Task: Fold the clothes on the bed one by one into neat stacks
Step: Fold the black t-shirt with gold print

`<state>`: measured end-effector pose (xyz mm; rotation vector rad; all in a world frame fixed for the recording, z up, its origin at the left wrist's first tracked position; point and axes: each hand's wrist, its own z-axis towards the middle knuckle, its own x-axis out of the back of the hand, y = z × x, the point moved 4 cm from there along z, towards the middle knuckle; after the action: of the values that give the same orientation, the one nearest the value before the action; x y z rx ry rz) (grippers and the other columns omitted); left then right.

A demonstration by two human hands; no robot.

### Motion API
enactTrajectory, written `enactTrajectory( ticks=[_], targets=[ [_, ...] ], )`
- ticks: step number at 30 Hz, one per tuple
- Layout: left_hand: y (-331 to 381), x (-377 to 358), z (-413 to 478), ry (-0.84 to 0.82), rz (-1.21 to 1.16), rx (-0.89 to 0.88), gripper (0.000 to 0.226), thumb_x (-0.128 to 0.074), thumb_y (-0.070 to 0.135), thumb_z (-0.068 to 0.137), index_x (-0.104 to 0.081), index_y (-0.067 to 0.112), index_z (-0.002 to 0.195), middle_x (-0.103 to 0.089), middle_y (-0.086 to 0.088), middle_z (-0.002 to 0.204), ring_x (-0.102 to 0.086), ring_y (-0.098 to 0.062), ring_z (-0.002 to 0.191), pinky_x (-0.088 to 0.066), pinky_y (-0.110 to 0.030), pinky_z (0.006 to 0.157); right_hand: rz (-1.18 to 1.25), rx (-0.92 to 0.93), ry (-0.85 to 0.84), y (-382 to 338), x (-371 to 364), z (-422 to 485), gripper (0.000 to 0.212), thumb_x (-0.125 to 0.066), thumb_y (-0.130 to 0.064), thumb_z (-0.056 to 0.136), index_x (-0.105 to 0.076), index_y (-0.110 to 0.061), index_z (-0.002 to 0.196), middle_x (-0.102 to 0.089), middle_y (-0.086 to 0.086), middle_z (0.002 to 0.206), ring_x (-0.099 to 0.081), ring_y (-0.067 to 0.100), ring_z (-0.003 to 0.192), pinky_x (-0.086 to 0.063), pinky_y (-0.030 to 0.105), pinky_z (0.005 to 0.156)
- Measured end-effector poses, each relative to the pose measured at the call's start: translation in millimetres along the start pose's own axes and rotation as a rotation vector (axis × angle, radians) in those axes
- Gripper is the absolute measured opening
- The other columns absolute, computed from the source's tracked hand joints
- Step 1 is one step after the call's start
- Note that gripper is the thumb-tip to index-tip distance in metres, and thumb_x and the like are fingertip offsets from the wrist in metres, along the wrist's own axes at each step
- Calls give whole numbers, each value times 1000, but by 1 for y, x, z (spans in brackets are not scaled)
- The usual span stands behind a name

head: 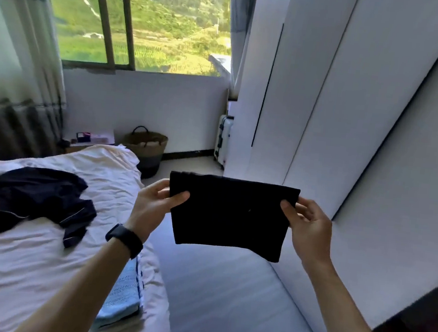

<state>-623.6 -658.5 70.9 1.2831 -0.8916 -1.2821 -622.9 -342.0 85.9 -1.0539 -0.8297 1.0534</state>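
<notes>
Head view: one bed [29,268] under rumpled white sheeting was seen at the left. One dark navy garment [27,201] with pale piping was left crumpled on it. One black cloth [229,217], folded into a flat rectangle with layered edges at its top left corner, was held in the air above the floor, beside the bed. One folded light-blue piece [125,298] was laid at the bed's near edge. The cloth's upper corners were pinched by the left hand [152,207] and the right hand [308,225], thumbs in front. One black watch [125,238] was worn on the left wrist.
</notes>
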Motion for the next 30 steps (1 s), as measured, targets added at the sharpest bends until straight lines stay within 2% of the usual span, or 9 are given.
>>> enactTrajectory(
  ticks=[4, 12, 17, 20, 23, 25, 28, 30],
  targets=[
    [-29, 27, -1, 187, 5, 29, 23, -72, -4, 84, -72, 5, 106, -77, -11, 96, -72, -16, 82, -58, -24, 74, 35, -42, -185, 37, -42, 39, 16, -76, -18, 90, -73, -33, 95, -77, -12, 87, -74, 8, 80, -58, 17, 72],
    [-94, 88, 6, 531, -14, 98, 21, -71, -4, 86, -71, 7, 104, -77, -4, 92, -72, -12, 82, -57, -23, 70, 46, -88, -560, 108, -165, 97, 21, -74, -7, 90, -75, -28, 94, -78, -4, 86, -73, 7, 77, -56, 15, 70],
    [-147, 112, 8, 766, -63, 187, 22, -70, -6, 87, -68, 2, 107, -77, -4, 88, -71, -11, 77, -58, -24, 66, 1, -139, -773, 158, -231, 121, 16, -72, -5, 91, -75, -19, 99, -78, -4, 85, -74, 10, 78, -57, 18, 69],
    [-177, 114, 6, 888, -57, 260, 19, -70, -6, 86, -70, 8, 99, -77, 0, 81, -70, -9, 72, -59, -28, 72, -62, -175, -895, 193, -260, 129, 14, -72, -8, 92, -75, -20, 100, -78, -1, 86, -75, 12, 77, -59, 24, 70],
    [-209, 110, -3, 1010, -47, 317, 18, -74, -2, 85, -72, 11, 97, -77, -6, 86, -70, -17, 81, -56, -36, 82, -118, -218, -1022, 232, -289, 134, 14, -72, -7, 92, -74, -21, 94, -78, 2, 83, -73, 12, 74, -55, 20, 64],
    [-229, 104, -10, 1121, -32, 361, 17, -77, 1, 84, -72, 11, 96, -77, -6, 87, -71, -17, 83, -56, -28, 79, -153, -254, -1117, 257, -307, 135, 12, -70, -7, 93, -73, -19, 95, -77, 2, 83, -73, 13, 75, -55, 18, 62],
    [-255, 85, -14, 1305, -30, 399, 15, -75, -4, 84, -70, 9, 90, -73, 3, 74, -68, -5, 68, -50, -12, 65, -192, -278, -1286, 286, -337, 139, 11, -69, -10, 95, -74, -19, 98, -77, 1, 85, -74, 13, 80, -57, 20, 66],
    [-270, 73, -14, 1415, -22, 415, 15, -75, -5, 84, -69, 9, 88, -72, 6, 69, -66, -7, 68, -48, -11, 64, -223, -267, -1393, 300, -358, 142, 10, -69, -12, 95, -74, -20, 100, -78, 0, 87, -74, 12, 80, -57, 23, 67]
  ],
)
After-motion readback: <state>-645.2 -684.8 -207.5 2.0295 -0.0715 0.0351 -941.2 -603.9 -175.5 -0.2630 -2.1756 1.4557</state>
